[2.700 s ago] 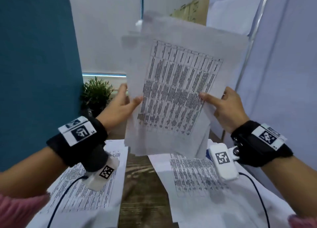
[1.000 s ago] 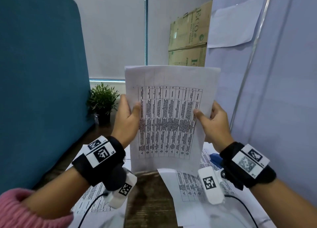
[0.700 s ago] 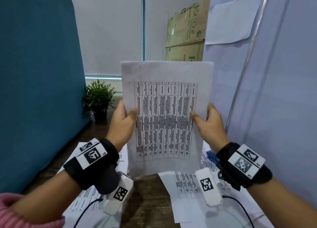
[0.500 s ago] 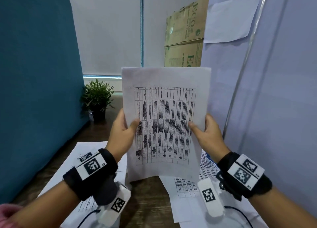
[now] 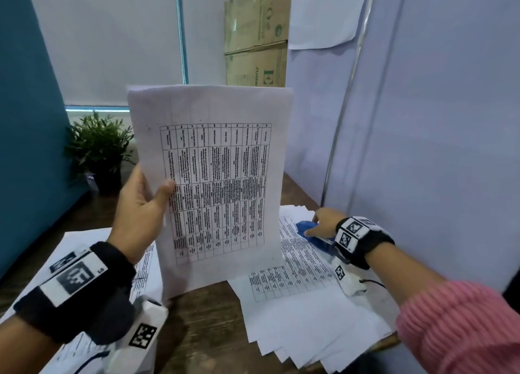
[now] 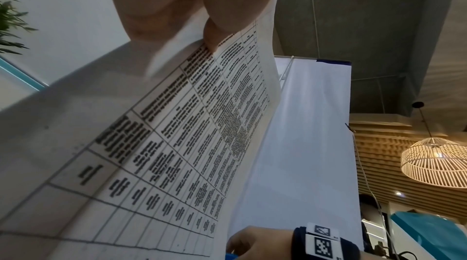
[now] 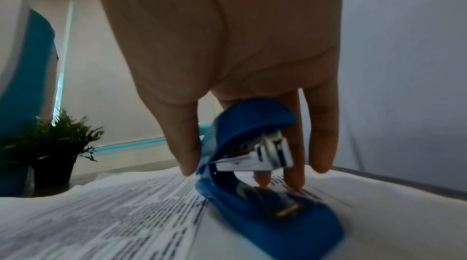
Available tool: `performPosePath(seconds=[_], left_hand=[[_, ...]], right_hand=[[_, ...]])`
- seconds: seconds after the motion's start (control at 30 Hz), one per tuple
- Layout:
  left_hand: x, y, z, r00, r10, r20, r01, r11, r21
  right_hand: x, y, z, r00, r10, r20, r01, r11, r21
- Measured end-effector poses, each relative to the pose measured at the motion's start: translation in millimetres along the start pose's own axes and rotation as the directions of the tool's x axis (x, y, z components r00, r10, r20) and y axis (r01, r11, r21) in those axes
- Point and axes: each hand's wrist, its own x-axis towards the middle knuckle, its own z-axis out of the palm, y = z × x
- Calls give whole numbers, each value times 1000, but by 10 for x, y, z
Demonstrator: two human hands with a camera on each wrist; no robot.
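A stack of printed sheets (image 5: 219, 176) with a table of text stands upright, its bottom edge near the wooden table (image 5: 208, 323). My left hand (image 5: 157, 193) grips its left edge, thumb on the front and fingers behind; the left wrist view shows the thumb pressed on the sheets (image 6: 177, 134). My right hand (image 5: 318, 223) is down at the right on a blue stapler (image 5: 306, 228) that lies on loose papers. In the right wrist view the thumb is on one side of the stapler (image 7: 252, 120) and the fingers (image 7: 293, 164) on the other.
Loose printed sheets lie fanned on the table at the right (image 5: 309, 311) and at the left (image 5: 73, 247). A small potted plant (image 5: 98, 148) stands at the back left by a teal partition (image 5: 22, 120). Cardboard boxes (image 5: 256, 35) and a white panel (image 5: 436, 120) close the back and right.
My right hand has let go of the stack's right edge and dropped to the blue stapler on the table. The left hand holds the stack alone, lowered toward the table.
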Motion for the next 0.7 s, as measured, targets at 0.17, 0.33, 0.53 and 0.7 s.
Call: performPosePath(seconds=[0.17, 0.33, 0.53, 0.7], left_hand=[[5, -5, 12, 1000, 0, 7, 0, 1000, 10], [0, -11, 23, 1000, 1, 25, -1, 1000, -9], [-5, 15, 39, 999, 10, 31, -9, 1000, -29], [3, -8, 3, 1000, 1, 30, 1, 999, -54]], right_hand=[[92, -52, 41, 1000, -16, -1, 16, 998, -63], [54, -65, -22, 999, -5, -34, 5, 1000, -5], [-101, -239, -589, 927, 94, -362, 154, 786, 599], [-617, -751, -1470, 576, 412, -706, 721, 151, 676]])
